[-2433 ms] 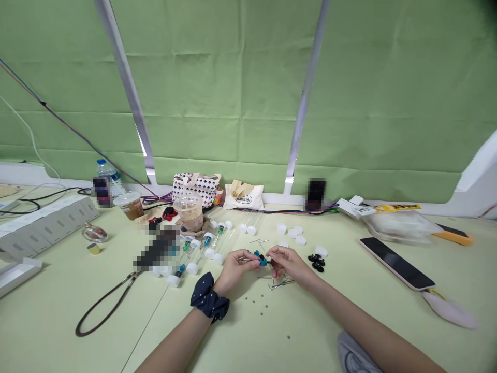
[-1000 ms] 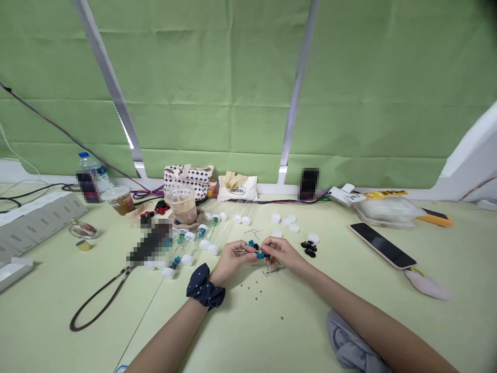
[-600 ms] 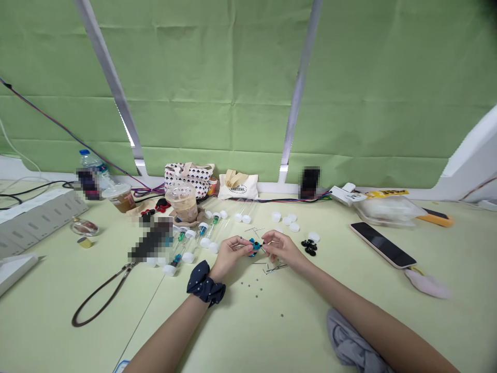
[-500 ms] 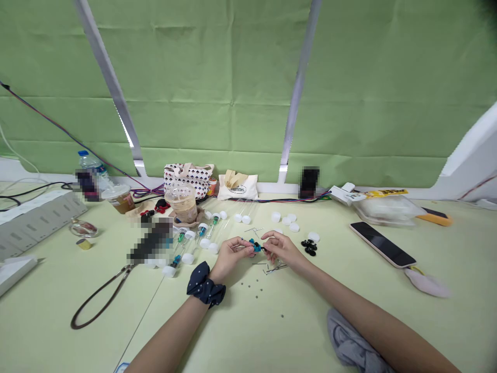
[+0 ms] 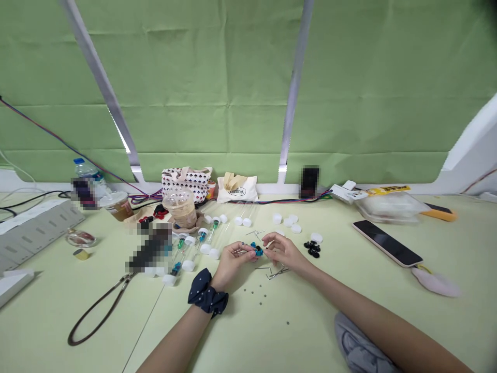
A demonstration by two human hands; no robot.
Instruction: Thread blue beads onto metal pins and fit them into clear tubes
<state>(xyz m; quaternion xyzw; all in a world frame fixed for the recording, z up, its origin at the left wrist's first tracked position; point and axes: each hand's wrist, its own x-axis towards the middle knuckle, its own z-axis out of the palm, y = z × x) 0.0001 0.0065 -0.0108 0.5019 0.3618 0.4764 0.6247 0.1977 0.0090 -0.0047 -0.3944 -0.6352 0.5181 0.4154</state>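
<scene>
A small blue and black part (image 5: 258,250) is pinched between the thumb and fingers of my left hand (image 5: 236,258). Just right of it, my right hand (image 5: 282,250) has its fingers bent and thumb close to the fingertips; a tiny dark thing shows there, too small to make out. Thin metal rods and hex keys (image 5: 277,273) lie under and beside my right hand. Several small grey discs (image 5: 260,303) are scattered nearer to me. Black round pieces (image 5: 312,248) form a cluster to the right, beside white caps (image 5: 288,222).
Capped clear tubes (image 5: 191,253) with blue and green pieces lie to the left, near a drink cup (image 5: 181,207). A phone (image 5: 386,242) rests at the right. Bags (image 5: 237,190) and cables stand along the back panel. A looped strap (image 5: 97,324) lies at front left.
The view has shifted slightly. The dark piece that met the blue part at my right fingertips no longer spans the gap, and those fingers are a little apart from the blue part.
</scene>
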